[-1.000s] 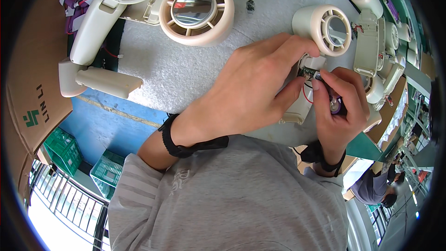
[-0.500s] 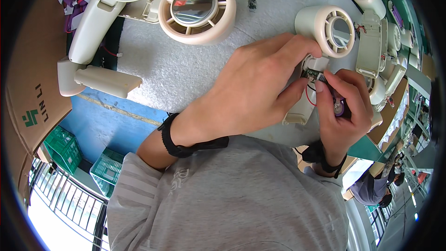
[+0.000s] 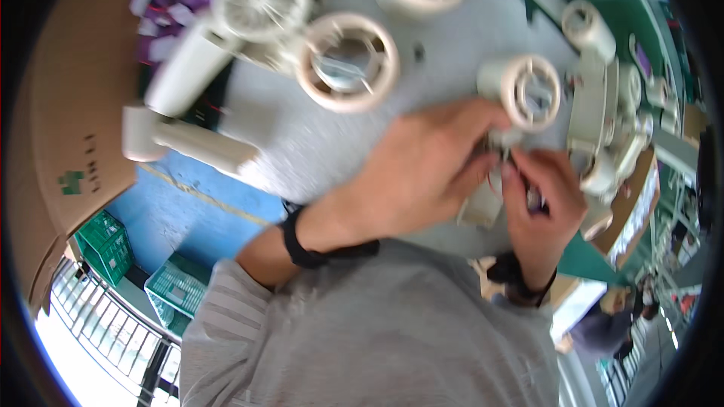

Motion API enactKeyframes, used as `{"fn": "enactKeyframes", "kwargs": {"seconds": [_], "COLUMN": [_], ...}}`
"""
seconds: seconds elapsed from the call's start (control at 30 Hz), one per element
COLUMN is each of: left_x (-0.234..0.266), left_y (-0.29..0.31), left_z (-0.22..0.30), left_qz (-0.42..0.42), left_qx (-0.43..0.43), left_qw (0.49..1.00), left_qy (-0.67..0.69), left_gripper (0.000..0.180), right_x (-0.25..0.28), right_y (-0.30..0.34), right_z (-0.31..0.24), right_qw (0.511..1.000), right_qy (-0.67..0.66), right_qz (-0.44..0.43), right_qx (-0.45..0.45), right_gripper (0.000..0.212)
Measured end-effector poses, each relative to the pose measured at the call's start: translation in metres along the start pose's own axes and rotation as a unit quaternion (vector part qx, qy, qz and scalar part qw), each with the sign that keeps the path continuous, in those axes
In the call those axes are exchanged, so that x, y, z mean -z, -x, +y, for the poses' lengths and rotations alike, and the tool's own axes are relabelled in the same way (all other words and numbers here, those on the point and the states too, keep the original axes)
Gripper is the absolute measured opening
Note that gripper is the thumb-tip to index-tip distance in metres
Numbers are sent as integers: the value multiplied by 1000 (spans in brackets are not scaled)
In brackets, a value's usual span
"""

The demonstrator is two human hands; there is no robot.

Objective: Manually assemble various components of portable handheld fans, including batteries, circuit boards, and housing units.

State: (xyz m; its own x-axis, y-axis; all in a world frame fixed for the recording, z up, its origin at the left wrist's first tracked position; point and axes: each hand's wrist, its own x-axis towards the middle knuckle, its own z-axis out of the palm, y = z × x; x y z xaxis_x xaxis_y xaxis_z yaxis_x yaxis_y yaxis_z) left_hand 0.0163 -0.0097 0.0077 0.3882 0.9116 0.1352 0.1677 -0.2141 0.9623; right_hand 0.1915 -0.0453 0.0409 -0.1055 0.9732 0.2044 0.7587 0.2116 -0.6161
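My left hand (image 3: 418, 158) reaches across the grey mat and grips the neck of a cream handheld fan, just below its round head (image 3: 532, 94). My right hand (image 3: 549, 192) is closed, thumb and forefinger pinching a small circuit board (image 3: 507, 154) at that neck. A thin red wire (image 3: 492, 181) hangs between the hands. Inside the right hand's curl a dark purple battery (image 3: 535, 200) partly shows. Under the fingers lies a cream handle shell (image 3: 481, 207). Motion blur hides the fine parts at the fingertips.
More fan heads (image 3: 348, 64) and fan bodies (image 3: 188, 68) lie at the far left and top. Purple batteries (image 3: 177, 0) are heaped behind them. Cream shells (image 3: 592, 109) crowd the right side. A cardboard box (image 3: 75, 105) stands left; green crates (image 3: 177, 286) sit on the floor.
The whole view has shifted and blurred, with the mat and fans now lower in it; another fan head shows more fully at the top. Both hands keep their hold at the fan's neck.
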Motion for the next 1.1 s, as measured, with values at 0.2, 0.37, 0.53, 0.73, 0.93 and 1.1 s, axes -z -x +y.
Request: {"fn": "enactKeyframes", "kwargs": {"seconds": [0.2, 0.37, 0.53, 0.73, 0.93, 1.1], "left_x": [-4, -3, -6, -6, -6, 5], "left_y": [1, 11, 12, 8, 7, 7], "left_z": [-11, -12, -14, -4, -13, -8], "left_qz": [-3, -31, -38, -59, -58, -68], "left_qx": [-70, -126, -140, -128, -133, -126], "left_qw": [997, 992, 987, 987, 987, 989], "left_qy": [40, 3, -62, -80, -66, -34], "left_gripper": [32, 34, 40, 40, 42, 41], "right_x": [-2, 1, -6, 9, 35, 26], "right_y": [7, 14, 10, 7, 18, 38], "right_z": [-6, 2, 14, 17, 10, 57], "right_qw": [999, 999, 998, 965, 871, 944], "right_qy": [23, -19, -30, -169, -393, -255], "right_qz": [37, 30, 55, -119, -204, -130], "right_qx": [4, -12, 19, -163, -212, -165], "right_gripper": [24, 22, 21, 19, 25, 28]}}
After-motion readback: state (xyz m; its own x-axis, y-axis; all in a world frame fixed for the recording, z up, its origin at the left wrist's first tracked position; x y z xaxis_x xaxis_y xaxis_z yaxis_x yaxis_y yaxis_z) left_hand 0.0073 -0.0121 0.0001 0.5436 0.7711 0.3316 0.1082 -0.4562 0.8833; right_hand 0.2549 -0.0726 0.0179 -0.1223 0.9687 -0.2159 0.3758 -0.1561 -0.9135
